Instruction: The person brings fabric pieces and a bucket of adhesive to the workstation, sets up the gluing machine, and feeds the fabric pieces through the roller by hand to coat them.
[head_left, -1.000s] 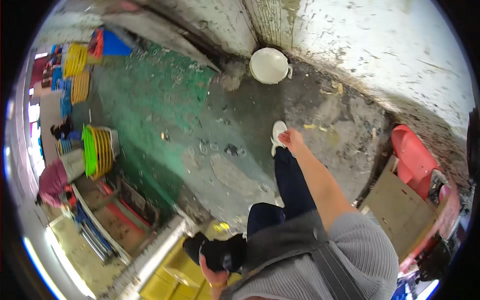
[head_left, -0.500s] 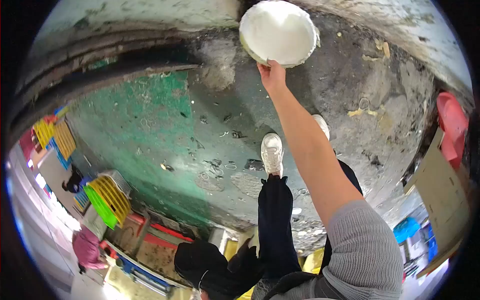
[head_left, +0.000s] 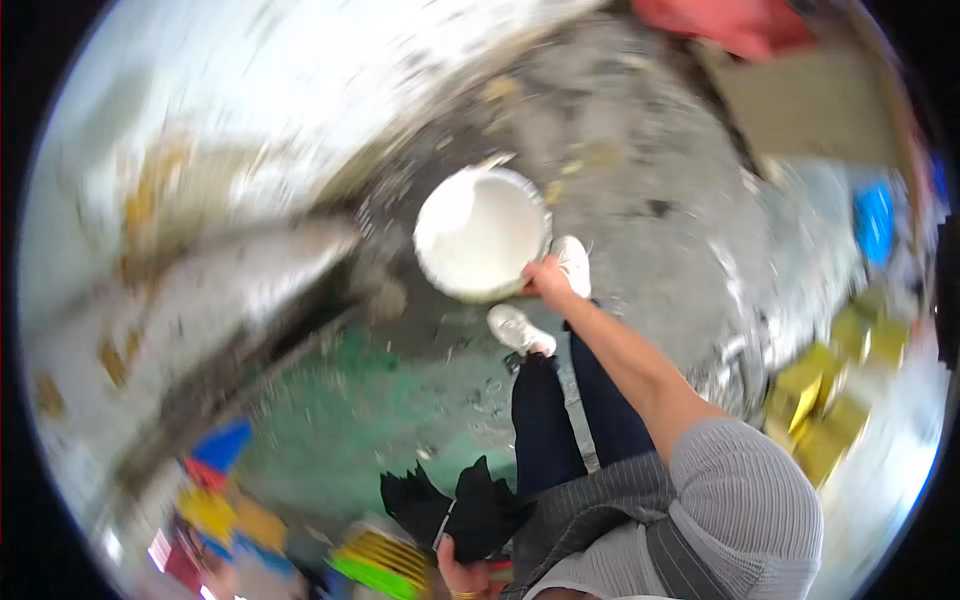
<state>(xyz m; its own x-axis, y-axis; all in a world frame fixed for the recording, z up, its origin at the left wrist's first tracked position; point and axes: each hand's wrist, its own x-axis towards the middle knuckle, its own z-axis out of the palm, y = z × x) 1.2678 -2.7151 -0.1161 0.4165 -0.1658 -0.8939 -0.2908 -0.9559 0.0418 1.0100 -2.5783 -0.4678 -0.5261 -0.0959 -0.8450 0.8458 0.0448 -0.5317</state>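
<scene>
My right hand point(head_left: 550, 281) grips the rim of a round white bucket point(head_left: 485, 235) at its near right edge. The bucket's open mouth faces up toward me, and its pale inside shows no contents that I can make out. At the bottom of the view, my left hand point(head_left: 462, 575) is closed on a bundle of black cloth point(head_left: 480, 515) with a thin white band across it. Part of that hand is cut off by the frame edge. Both white shoes point(head_left: 522, 330) stand just below the bucket.
A stained white wall point(head_left: 250, 90) runs along the upper left. The worn floor point(head_left: 640, 290) is grey with a green area. Yellow boxes point(head_left: 820, 400) are piled at the right, below a blue bag point(head_left: 874, 220). Brightly coloured crates point(head_left: 385, 565) stand at the lower left.
My body and view have turned toward the right. The bucket has come closer to my feet, still in my right hand. My left hand now shows at the black cloth bundle.
</scene>
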